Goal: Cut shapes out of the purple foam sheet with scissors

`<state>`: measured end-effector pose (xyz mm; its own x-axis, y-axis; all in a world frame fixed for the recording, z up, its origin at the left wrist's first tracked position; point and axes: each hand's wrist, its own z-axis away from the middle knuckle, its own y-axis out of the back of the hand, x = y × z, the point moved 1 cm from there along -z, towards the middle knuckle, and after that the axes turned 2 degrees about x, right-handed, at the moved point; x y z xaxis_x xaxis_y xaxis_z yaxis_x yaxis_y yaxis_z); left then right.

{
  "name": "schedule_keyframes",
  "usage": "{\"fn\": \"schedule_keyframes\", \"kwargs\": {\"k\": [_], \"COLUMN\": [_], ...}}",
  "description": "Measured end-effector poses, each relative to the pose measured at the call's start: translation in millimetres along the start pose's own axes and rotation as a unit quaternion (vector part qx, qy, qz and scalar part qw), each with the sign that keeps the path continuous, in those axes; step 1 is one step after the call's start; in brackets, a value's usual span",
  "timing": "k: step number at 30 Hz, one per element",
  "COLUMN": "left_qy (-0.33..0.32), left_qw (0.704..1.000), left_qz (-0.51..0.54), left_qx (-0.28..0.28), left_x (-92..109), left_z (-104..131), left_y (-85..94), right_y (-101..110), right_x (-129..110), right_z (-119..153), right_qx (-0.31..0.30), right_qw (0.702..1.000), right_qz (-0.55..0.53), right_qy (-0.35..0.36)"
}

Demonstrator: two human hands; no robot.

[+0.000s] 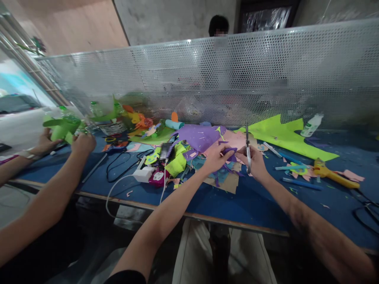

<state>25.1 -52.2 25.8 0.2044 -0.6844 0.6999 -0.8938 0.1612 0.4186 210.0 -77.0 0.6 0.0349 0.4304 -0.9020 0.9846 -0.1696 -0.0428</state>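
Observation:
Near the middle of the blue table, my left hand (217, 158) is closed on a small purple piece (231, 154). My right hand (255, 162) has its fingers round the handle of a pair of scissors (248, 152), whose blades point up and away; its fingertips also meet the right end of the purple piece. Behind my left hand lies a large purple sheet (199, 136), beside pink paper (235, 138). Brown card (227, 184) with teal and purple scraps lies under and in front of my hands.
A yellow glue gun (334, 173), blue pens (302, 184) and a lime sheet (284, 132) lie right. A white charger (143, 174) with cables is left. Farther left, a co-worker's hands (84, 144) hold green pieces. A perforated metal screen (166, 75) stands behind; a person is beyond it.

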Motion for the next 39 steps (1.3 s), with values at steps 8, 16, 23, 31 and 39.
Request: {"fn": "schedule_keyframes", "kwargs": {"k": [8,16,23,31,39], "left_qy": [0.001,0.113,0.093,0.153,0.166], "left_qw": [1.0,0.983,0.984,0.952,0.924], "left_qz": [0.004,0.102,0.098,0.212,0.299], "left_qx": [0.016,0.102,0.115,0.16,0.169], "left_x": [-0.4,0.2,3.6,5.5,3.0], "left_z": [0.4,1.9,0.7,-4.2,-5.8], "left_y": [-1.2,2.1,6.4,5.7,2.1], "right_y": [-2.8,-4.5,-3.7,3.6,13.1], "right_x": [-1.5,-2.5,-0.6,-7.3,-4.7], "right_z": [0.5,0.2,0.2,-1.1,-6.3], "right_qx": [0.001,0.018,0.033,-0.007,-0.045], "right_qw": [1.0,1.0,0.999,0.997,0.972], "right_qz": [-0.008,-0.026,-0.024,0.081,0.228], "right_qy": [0.01,-0.002,0.023,0.017,0.032]}}
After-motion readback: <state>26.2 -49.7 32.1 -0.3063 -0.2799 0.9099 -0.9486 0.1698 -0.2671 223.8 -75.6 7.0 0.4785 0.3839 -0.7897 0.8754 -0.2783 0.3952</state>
